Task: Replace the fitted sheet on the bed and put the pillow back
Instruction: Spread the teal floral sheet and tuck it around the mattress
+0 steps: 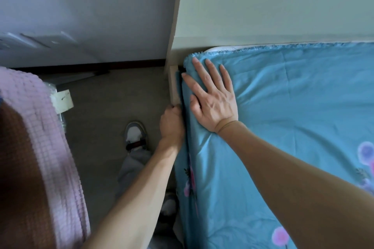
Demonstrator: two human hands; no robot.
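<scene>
Right hand [212,101] lies flat, fingers straight, pressing the blue fitted sheet [283,107] onto the mattress corner near the headboard [263,6]. Left hand [172,121] is curled at the bed's side edge, gripping the sheet's hanging side. A pink blanket [40,137] lies at left.

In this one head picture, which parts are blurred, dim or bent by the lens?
Head view: the pink waffle-knit blanket at the left edge is smeared and shadowed; the wide lens tilts the pale wooden headboard edge; the open right hand on the blue flowered fitted sheet is sharp; light is dim and bluish.
</scene>
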